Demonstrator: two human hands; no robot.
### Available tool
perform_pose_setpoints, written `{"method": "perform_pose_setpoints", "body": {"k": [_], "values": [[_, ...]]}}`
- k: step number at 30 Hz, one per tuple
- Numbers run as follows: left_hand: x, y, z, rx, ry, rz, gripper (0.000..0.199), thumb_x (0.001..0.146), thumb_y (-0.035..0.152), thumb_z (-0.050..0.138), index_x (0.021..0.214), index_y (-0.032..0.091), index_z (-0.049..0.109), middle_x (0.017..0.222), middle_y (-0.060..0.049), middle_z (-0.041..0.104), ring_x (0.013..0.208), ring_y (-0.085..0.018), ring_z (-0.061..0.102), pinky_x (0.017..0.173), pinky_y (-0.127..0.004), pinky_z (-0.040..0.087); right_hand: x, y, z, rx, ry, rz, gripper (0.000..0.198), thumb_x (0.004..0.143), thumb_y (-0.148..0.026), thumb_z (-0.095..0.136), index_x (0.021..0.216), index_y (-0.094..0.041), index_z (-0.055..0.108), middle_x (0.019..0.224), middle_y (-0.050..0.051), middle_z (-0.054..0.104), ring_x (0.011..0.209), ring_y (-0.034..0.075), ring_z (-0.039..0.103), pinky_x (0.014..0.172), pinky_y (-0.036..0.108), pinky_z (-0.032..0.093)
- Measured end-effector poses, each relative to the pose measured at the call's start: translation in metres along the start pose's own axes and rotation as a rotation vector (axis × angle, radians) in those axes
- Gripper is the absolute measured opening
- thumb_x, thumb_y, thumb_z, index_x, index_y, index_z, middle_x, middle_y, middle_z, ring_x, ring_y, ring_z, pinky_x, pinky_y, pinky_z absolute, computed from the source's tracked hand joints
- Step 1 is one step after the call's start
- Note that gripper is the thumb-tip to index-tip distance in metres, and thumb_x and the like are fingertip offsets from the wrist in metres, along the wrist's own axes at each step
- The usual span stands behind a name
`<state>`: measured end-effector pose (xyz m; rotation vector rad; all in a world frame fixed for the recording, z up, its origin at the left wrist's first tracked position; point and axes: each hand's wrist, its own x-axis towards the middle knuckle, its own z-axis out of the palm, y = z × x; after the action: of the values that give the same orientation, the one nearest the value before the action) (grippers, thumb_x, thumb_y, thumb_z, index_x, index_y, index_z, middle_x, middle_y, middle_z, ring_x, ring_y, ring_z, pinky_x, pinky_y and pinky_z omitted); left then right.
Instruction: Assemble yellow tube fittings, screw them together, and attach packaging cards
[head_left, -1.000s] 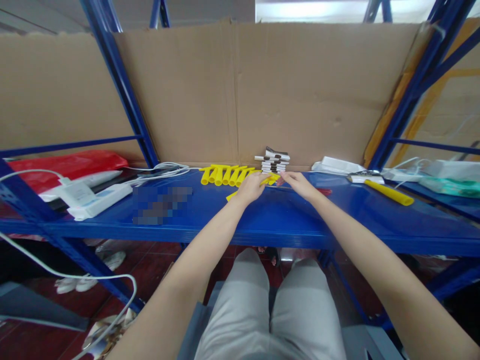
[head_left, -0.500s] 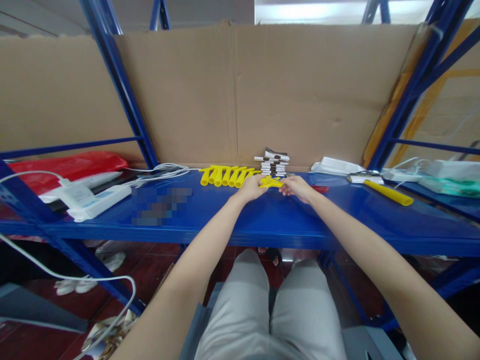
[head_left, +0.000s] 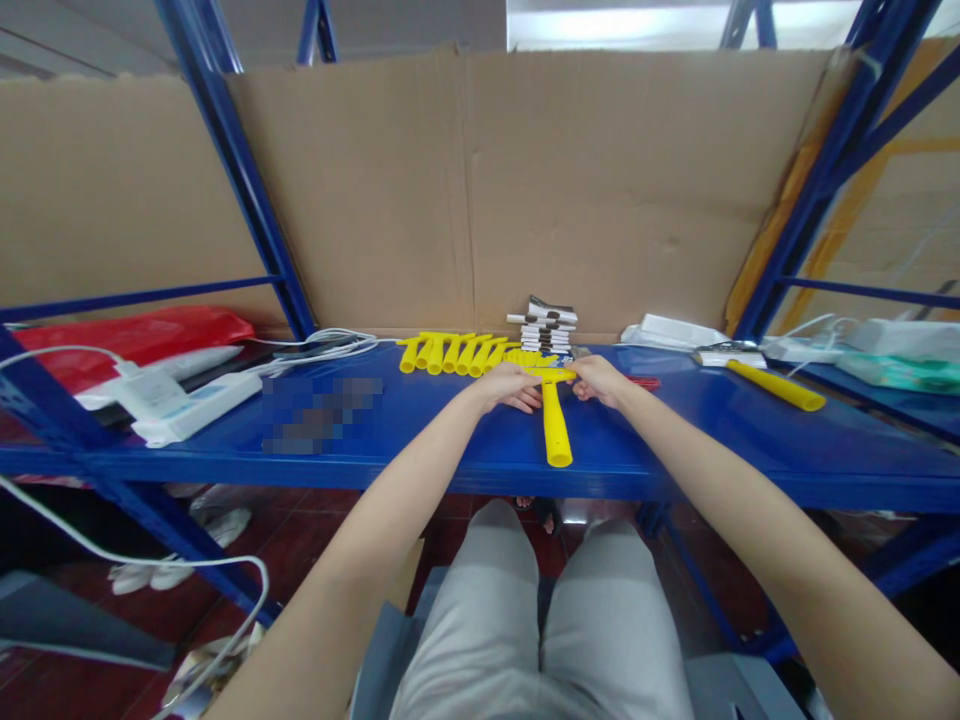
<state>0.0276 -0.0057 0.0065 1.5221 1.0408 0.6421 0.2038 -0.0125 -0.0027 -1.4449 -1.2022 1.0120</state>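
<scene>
A yellow T-shaped plastic handle (head_left: 556, 425) is held between my two hands, its hollow tube pointing down towards me and its crossbar lying sideways. My left hand (head_left: 510, 386) pinches the left end of the crossbar, the other fingers curled below. At the right end, my right hand (head_left: 595, 381) grips the bar with bent fingers. Behind my left hand lies a row of several similar yellow handles (head_left: 450, 356). Just beyond my hands stands a stack of small white and brown packets (head_left: 547, 328). Thin red pieces (head_left: 645, 382) lie beside my right hand, partly covered by it.
The blue shelf (head_left: 420, 440) is backed by cardboard (head_left: 600, 190) between blue posts. A white power strip (head_left: 196, 408), cables (head_left: 330, 345) and a red bag (head_left: 135, 335) are at left. To the right lie a clipboard (head_left: 731, 357) and a yellow tube (head_left: 776, 386).
The yellow handle has turned so its tube now points down towards me, between my hands. Both hands have shifted slightly around its crossbar. The row of handles stays put.
</scene>
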Motion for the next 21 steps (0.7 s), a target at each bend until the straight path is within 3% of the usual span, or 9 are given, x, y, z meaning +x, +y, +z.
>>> {"method": "perform_pose_setpoints", "body": {"k": [3,7,10,14,18,21], "values": [[-0.003,0.001,0.001,0.006,-0.049,-0.006,0.02,0.094,0.024,0.061,0.079,0.011,0.065,0.065,-0.004,0.069,0.054,-0.01,0.064,0.06,-0.023,0.055,0.004,0.001,0.001,0.049,0.039,-0.013,0.025,0.093,-0.013,0.057,0.069,-0.015,0.053,0.043,-0.004,0.048,0.029,0.004,0.036,0.032,0.016,0.028],[-0.001,-0.002,0.003,-0.018,-0.092,0.01,0.02,0.085,0.028,0.073,0.078,0.01,0.066,0.063,-0.003,0.067,0.054,-0.01,0.062,0.061,-0.024,0.054,0.007,0.001,0.003,0.064,0.045,-0.023,0.026,0.095,-0.012,0.051,0.069,-0.015,0.052,0.045,-0.003,0.049,0.03,0.004,0.034,0.032,0.017,0.026],[0.001,-0.003,0.002,-0.024,-0.035,0.011,0.017,0.084,0.025,0.072,0.076,0.012,0.066,0.063,-0.002,0.067,0.055,-0.01,0.062,0.064,-0.025,0.054,0.011,-0.001,0.002,0.029,0.052,-0.06,0.023,0.095,-0.015,0.053,0.071,-0.016,0.053,0.049,-0.003,0.051,0.033,0.005,0.037,0.033,0.017,0.029],[-0.001,0.001,0.002,-0.016,0.073,0.001,0.015,0.088,0.02,0.065,0.076,0.012,0.065,0.061,-0.002,0.065,0.055,-0.011,0.062,0.064,-0.025,0.055,0.028,-0.006,-0.007,-0.071,0.159,-0.161,0.017,0.092,-0.015,0.055,0.076,-0.018,0.053,0.062,-0.002,0.057,0.042,0.006,0.046,0.039,0.017,0.038],[-0.006,0.005,0.004,0.008,0.117,-0.037,0.018,0.09,0.018,0.061,0.073,0.013,0.061,0.056,-0.001,0.061,0.051,-0.011,0.06,0.058,-0.023,0.053,0.055,-0.007,-0.021,-0.337,0.263,-0.182,0.01,0.088,-0.012,0.052,0.083,-0.017,0.059,0.076,0.005,0.067,0.057,0.012,0.059,0.049,0.02,0.048],[-0.006,0.004,0.004,0.009,0.124,-0.049,0.019,0.091,0.018,0.059,0.073,0.014,0.059,0.054,0.001,0.06,0.049,-0.01,0.058,0.055,-0.021,0.051,0.08,-0.003,-0.029,-0.611,0.368,-0.254,0.018,0.085,-0.012,0.053,0.097,-0.014,0.065,0.095,0.012,0.073,0.08,0.02,0.069,0.067,0.027,0.054]]}}
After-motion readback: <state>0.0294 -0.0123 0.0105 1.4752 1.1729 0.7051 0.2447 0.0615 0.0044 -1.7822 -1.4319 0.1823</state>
